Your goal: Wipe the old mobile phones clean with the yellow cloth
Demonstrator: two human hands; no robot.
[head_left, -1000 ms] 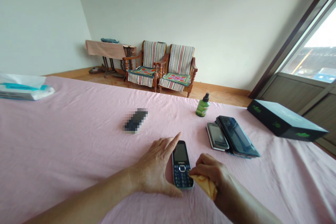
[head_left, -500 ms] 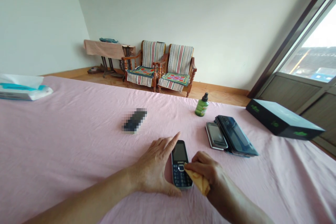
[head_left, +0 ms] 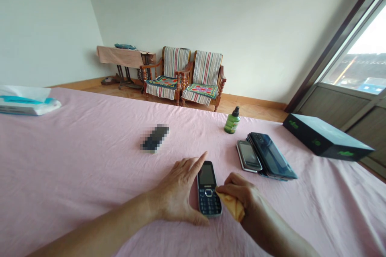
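Note:
A dark keypad mobile phone (head_left: 208, 200) lies face up on the pink cloth, its screen pointing away from me. My left hand (head_left: 177, 188) braces it from the left, index finger by the top end and thumb by the bottom end. Pinched in my right hand (head_left: 241, 194) is a folded yellow cloth (head_left: 232, 205), whose tip touches the phone's right edge beside the keys. Part of the cloth is hidden inside the fist.
Right of my hands lie an older silver phone (head_left: 249, 156) and a dark smartphone (head_left: 269, 154) on a stack. Behind them stands a green spray bottle (head_left: 231, 122). A black box (head_left: 325, 136), a pixelated dark object (head_left: 155, 138) and a tissue pack (head_left: 30, 104) rest on the pink bedspread (head_left: 90, 148).
My right hand and the yellow cloth have shifted slightly right, from the keypad's navigation button to the phone's edge. My left hand and the phone have stayed in place.

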